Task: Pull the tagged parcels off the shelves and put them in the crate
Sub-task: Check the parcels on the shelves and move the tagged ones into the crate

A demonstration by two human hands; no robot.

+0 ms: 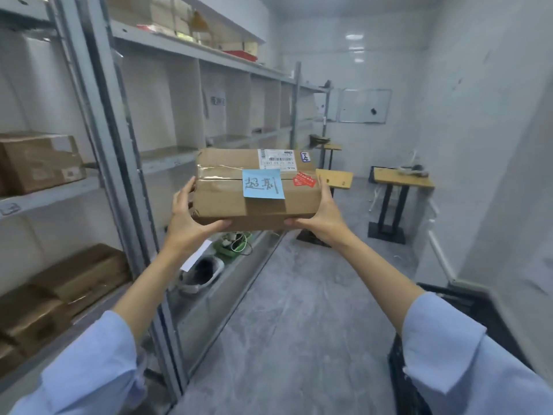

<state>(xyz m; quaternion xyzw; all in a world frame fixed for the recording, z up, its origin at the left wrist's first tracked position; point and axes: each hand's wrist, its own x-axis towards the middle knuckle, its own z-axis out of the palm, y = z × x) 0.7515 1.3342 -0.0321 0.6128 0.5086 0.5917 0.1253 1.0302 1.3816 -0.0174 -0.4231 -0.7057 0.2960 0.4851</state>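
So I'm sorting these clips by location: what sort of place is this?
Probably a small parcel storeroom: grey metal shelving along the left holds cardboard boxes, and the left hand and right hand hold a taped parcel bearing a barcode label and a blue handwritten note.

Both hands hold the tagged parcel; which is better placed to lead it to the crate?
Probably right: the right hand grips the parcel on the side where the black crate sits low; the left hand holds the side nearer the shelves.
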